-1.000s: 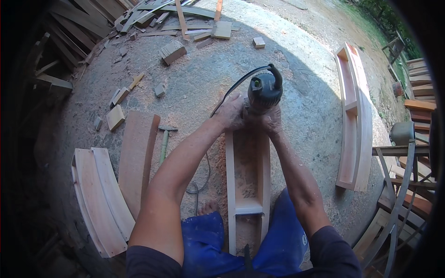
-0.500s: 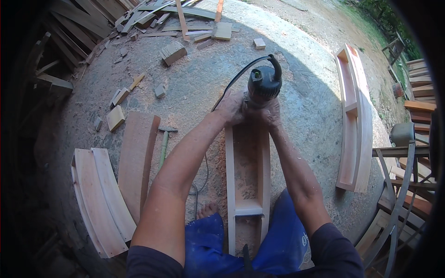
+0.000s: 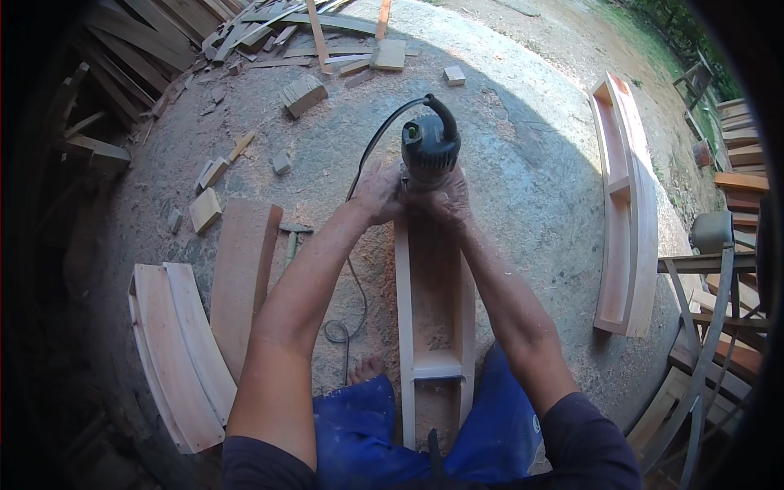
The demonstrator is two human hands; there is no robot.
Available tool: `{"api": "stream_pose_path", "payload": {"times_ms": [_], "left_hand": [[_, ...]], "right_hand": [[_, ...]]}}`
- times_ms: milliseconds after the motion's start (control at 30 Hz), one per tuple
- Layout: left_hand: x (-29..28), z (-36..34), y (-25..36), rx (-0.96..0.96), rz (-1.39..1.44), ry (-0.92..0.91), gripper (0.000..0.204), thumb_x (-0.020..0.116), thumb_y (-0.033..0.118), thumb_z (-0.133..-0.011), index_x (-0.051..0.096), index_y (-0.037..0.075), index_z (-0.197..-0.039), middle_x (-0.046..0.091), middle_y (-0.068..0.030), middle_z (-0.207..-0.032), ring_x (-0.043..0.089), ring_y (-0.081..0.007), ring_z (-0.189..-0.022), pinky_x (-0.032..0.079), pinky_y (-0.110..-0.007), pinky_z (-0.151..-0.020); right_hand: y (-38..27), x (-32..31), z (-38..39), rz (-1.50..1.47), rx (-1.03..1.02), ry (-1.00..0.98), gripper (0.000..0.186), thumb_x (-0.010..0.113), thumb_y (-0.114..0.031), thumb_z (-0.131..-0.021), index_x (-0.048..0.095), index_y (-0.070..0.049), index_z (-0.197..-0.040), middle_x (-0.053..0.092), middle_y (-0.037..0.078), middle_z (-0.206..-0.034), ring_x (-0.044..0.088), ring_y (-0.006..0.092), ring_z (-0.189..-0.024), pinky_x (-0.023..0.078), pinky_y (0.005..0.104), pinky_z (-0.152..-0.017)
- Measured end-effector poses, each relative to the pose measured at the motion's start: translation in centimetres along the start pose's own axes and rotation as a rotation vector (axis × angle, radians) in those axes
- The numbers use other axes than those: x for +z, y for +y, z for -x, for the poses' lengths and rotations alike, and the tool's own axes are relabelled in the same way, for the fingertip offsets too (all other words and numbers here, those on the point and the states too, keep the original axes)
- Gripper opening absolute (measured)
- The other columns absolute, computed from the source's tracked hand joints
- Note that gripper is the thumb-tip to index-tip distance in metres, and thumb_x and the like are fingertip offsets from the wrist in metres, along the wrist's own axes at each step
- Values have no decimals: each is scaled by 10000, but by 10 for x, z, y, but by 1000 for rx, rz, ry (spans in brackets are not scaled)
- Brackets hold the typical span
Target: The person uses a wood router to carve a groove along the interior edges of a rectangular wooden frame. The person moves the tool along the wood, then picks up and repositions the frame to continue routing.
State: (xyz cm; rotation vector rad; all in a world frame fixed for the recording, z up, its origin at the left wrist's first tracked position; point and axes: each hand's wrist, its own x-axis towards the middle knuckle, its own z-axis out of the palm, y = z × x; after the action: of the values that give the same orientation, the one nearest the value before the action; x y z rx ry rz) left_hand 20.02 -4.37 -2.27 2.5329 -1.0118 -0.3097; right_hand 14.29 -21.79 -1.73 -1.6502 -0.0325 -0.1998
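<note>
A corded power router (image 3: 430, 147) with a black ribbed top stands at the far end of a long, narrow wooden frame (image 3: 403, 327). My left hand (image 3: 379, 193) grips the router low on its left side. From the right, my right hand (image 3: 445, 198) wraps round its lower body. The router's base and bit are hidden by my hands. Its black cord (image 3: 380, 135) loops from the top and runs down past my left forearm to the floor. The frame lies between my legs, its near end by my blue trousers, with a crosspiece (image 3: 437, 365) inside it.
Another wooden frame (image 3: 641, 245) lies on the right. Curved boards (image 3: 175, 351), a flat plank (image 3: 241, 269) and a hammer (image 3: 295, 229) are on the left. Offcuts (image 3: 304, 95) and shavings litter the concrete floor. Stacked timber and a metal stand (image 3: 710, 264) border the right side.
The router and both hands have shifted left across the frame's far end. The cord has moved with them, and its loop on the floor shows more. The frame stays in place.
</note>
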Motion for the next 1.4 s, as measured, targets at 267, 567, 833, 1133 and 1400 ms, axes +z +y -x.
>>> {"api": "stream_pose_path", "payload": {"times_ms": [267,567,833,1133,1400], "left_hand": [[-9,19,0,-34,123,75,672,844,300,-810,601,194,-1428,603,-140,-1443,501,-376,-1374,344,-478,-1200],[-3,35,0,-111,290,55,777,900,168,-758,554,108,-1451,584,-159,-1445,553,-347,-1352,461,-446,-1137],[-4,73,38,27,395,105,811,897,166,-769,515,99,-1481,557,-160,-1465,516,-336,-1386,428,-444,-1169],[6,143,95,17,375,173,718,875,178,-802,559,115,-1444,579,-167,-1435,548,-366,-1352,469,-464,-1110],[35,216,132,34,331,206,534,854,194,-844,658,133,-1337,683,-126,-1292,651,-333,-1222,522,-450,-1031]], "right_hand": [[-3,19,-2,-89,48,-37,815,913,-146,-644,493,-89,-1342,661,31,-1178,641,170,-1110,517,318,-983],[-2,16,4,81,63,-147,891,898,-183,-632,467,-83,-1406,602,85,-1283,602,228,-1213,478,341,-1063],[-17,13,46,292,25,-186,905,892,-263,-653,466,-87,-1431,576,123,-1294,599,297,-1221,494,374,-1049],[-30,13,120,223,-74,-159,851,910,-268,-663,522,-106,-1403,600,120,-1260,632,298,-1176,518,390,-1019],[-59,9,202,299,-97,-214,790,963,-248,-665,619,-97,-1359,653,126,-1301,649,300,-1211,514,411,-1059]]}}
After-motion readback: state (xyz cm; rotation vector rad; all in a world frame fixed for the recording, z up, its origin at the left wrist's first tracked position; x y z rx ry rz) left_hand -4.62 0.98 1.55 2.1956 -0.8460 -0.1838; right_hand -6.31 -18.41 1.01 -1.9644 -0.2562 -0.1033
